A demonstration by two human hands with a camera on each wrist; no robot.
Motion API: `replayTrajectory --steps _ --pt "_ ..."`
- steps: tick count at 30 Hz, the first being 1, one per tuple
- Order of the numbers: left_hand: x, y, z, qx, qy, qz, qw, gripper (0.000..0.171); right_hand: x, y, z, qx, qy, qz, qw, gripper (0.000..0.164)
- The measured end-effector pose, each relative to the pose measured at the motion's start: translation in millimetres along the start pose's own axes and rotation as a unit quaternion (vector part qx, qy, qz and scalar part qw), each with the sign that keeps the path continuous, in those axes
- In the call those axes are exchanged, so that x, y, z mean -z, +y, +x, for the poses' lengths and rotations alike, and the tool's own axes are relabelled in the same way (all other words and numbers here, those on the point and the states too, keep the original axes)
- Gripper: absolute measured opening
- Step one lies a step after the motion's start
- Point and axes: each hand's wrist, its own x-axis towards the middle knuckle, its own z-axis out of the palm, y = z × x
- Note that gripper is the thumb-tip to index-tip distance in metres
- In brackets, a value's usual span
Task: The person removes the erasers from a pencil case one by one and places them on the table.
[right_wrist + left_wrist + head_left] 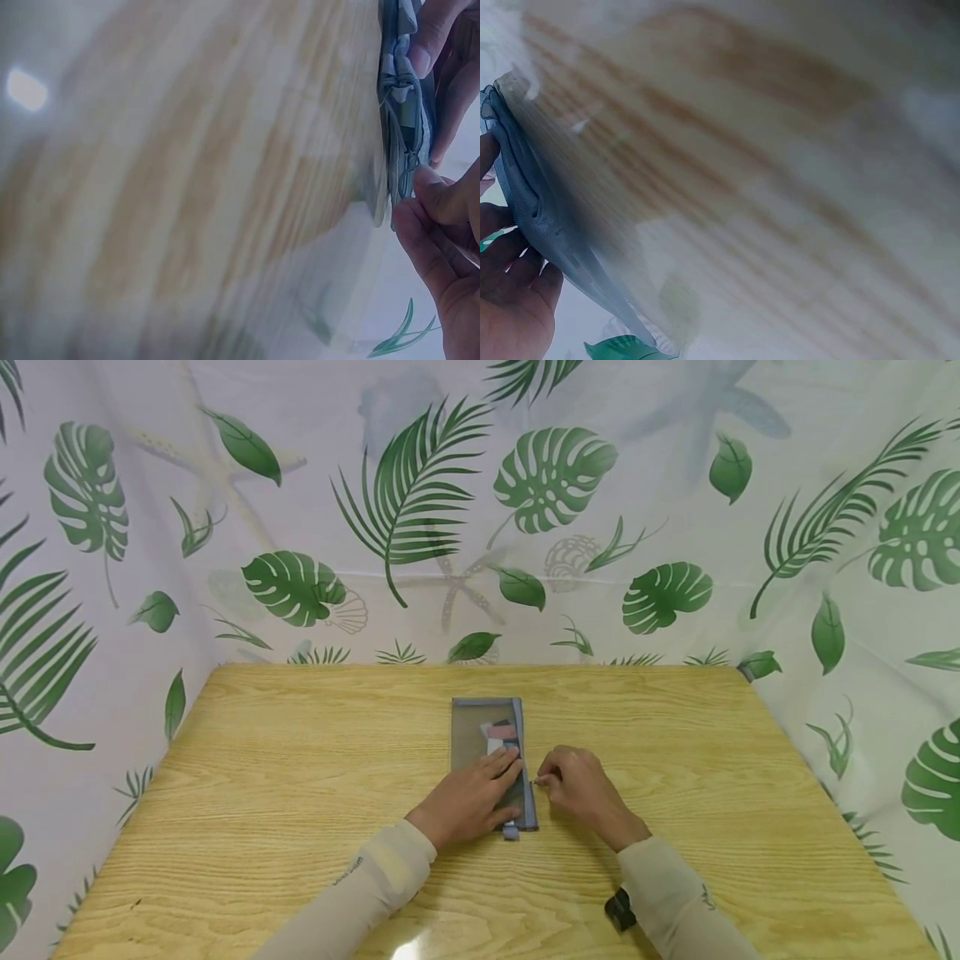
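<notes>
A see-through mesh zipper pouch (467,727) with grey-blue edging lies lengthwise on the table. Pink, white and dark card-like pieces (501,732) show through its mesh. My left hand (474,793) rests across the pouch's lower half, fingers extended over the contents. At the pouch's right edge, my right hand (585,785) pinches the small zipper pull (534,782) between thumb and forefinger. The right wrist view shows those fingertips right at the zipper edge (409,161). In the left wrist view, the pouch's side (536,187) appears edge-on beside the fingers.
The wood-grain table (315,743) stretches out on both sides of the pouch. A small black object (619,910) sits beside the right sleeve. Leaf-printed white cloth (450,510) hangs behind the table and along both sides.
</notes>
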Motion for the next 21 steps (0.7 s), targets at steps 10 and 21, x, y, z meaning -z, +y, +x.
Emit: replayTrajectory --steps 10,21 --pt "1.6 1.8 -1.0 0.011 -0.014 -0.005 0.9998 0.070 -1.1 0.4 3.0 -0.020 -0.002 0.001 1.000 0.017" --pt "2.4 1.8 -0.9 0.010 -0.015 -0.004 0.9998 0.070 -2.6 0.1 4.3 -0.030 0.007 0.000 1.000 0.014"
